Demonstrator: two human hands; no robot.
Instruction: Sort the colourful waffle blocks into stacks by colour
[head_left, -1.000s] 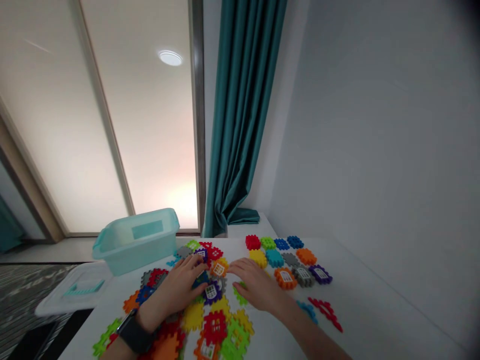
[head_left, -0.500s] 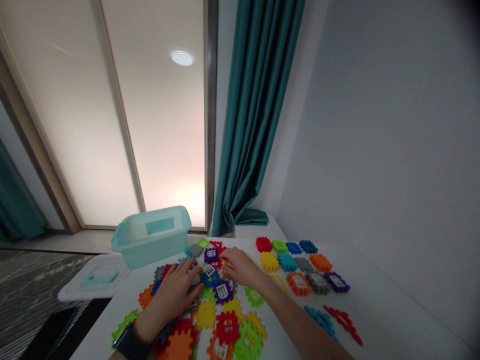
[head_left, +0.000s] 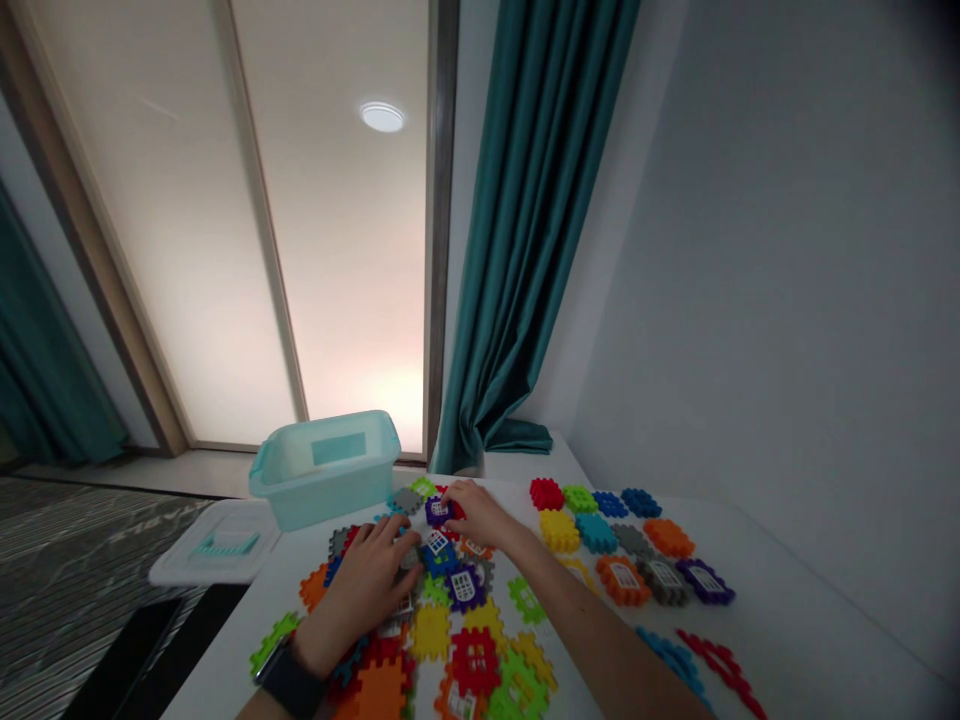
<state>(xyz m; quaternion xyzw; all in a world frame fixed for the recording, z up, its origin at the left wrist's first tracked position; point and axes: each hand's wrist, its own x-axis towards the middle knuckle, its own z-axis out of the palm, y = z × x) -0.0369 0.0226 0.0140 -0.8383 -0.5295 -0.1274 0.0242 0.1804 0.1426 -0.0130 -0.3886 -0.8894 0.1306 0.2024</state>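
Observation:
Colourful interlocking plastic tiles lie in a loose pile under my hands. My right hand [head_left: 480, 515] reaches to the pile's far part, its thumb and fingers closed around the right edge of a purple window tile [head_left: 437, 512]. My left hand [head_left: 375, 568], with a dark watch on the wrist, rests over the pile's left side. Its fingers are spread, and a grey tile [head_left: 409, 556] shows partly between thumb and fingers. Just right of that hand are a blue window tile [head_left: 439, 552] and another purple window tile [head_left: 465, 588]. The palm hides several tiles.
A teal plastic bin [head_left: 326, 480] stands at the table's back left, its lid [head_left: 217, 543] beside it. Tiles stacked by colour, including a yellow stack [head_left: 559, 531], form rows on the right. Blue pieces [head_left: 671, 655] and red strips [head_left: 720, 665] lie nearer.
The view has shifted, so everything appears farther right. My right hand has moved onto the far purple window tile. My left hand stays over the pile.

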